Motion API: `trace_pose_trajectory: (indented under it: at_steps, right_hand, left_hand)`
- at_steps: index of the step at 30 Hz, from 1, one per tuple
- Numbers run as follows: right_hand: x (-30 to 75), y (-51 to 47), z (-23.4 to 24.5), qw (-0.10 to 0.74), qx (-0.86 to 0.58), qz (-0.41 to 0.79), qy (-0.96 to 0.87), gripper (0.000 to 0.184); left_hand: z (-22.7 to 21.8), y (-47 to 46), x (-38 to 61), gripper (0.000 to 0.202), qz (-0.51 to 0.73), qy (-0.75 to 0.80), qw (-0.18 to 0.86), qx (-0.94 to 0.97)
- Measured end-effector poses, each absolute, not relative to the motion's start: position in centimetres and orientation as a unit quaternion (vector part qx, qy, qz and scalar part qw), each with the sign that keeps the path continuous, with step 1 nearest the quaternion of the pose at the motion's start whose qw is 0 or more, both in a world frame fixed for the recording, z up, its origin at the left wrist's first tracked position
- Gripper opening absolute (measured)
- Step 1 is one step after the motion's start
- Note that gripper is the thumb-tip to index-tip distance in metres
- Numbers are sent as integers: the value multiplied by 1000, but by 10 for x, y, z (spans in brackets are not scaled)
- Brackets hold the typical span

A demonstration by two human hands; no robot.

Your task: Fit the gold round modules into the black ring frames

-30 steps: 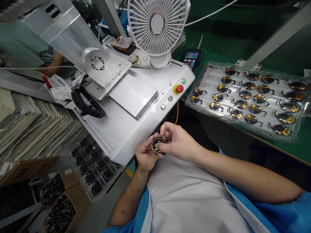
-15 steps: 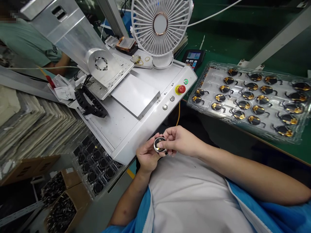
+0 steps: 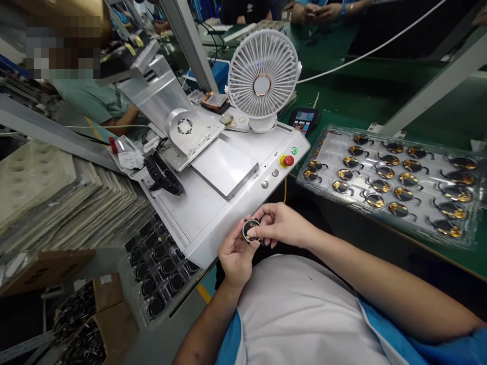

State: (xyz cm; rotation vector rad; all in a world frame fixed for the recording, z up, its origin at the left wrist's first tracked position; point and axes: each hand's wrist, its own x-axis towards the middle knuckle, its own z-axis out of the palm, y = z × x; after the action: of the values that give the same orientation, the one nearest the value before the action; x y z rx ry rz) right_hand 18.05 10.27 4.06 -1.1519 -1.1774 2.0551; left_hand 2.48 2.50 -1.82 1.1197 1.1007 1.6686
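Close in, left hand (image 3: 235, 259) cradles round black-and-gold disc (image 3: 251, 230) on its fingers; right hand (image 3: 280, 225) apparently pinches disc from above. Just beyond, white machine housing (image 3: 224, 223) with red emergency stop (image 3: 288, 160). Farther right, blister tray (image 3: 380, 217) of matching discs (image 3: 398, 209) on green bench (image 3: 380, 96).

Round black disc (image 3: 251, 230), thin pale rim, small gold patch on the face, partly covered by fingers. Sits tilted, face up, in the curled fingers of the left hand (image 3: 235, 261); right hand (image 3: 283, 225) pinches it from above. Any flex tail hidden, can't tell from this view.
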Motion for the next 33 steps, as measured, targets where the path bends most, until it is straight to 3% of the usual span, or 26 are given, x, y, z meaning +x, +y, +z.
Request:
trace_pose_trajectory:
  at_steps: [2, 6, 9, 14, 21, 33]
  right_hand:
    - [183, 127, 49, 308, -457, 715, -431, 60]
    - [185, 183, 64, 416, -524, 632, -392, 40]
    - [184, 206, 69, 412, -531, 612, -416, 32]
    - [186, 181, 71, 443, -493, 593, -457, 36]
    - [189, 105, 62, 274, -416, 693, -521, 43]
    - [188, 92, 56, 265, -449, 640, -565, 26]
  left_hand:
    - [-12, 27, 24, 45, 673, 415, 422, 445]
    - [0, 32, 17, 41, 645, 379, 460, 477]
    - [4, 34, 13, 59, 625, 417, 428, 502]
    - [2, 33, 13, 86, 612, 480, 319, 541]
    - [-2, 32, 18, 90, 562, 517, 275, 584]
    - [2, 32, 19, 85, 553, 515, 239, 610]
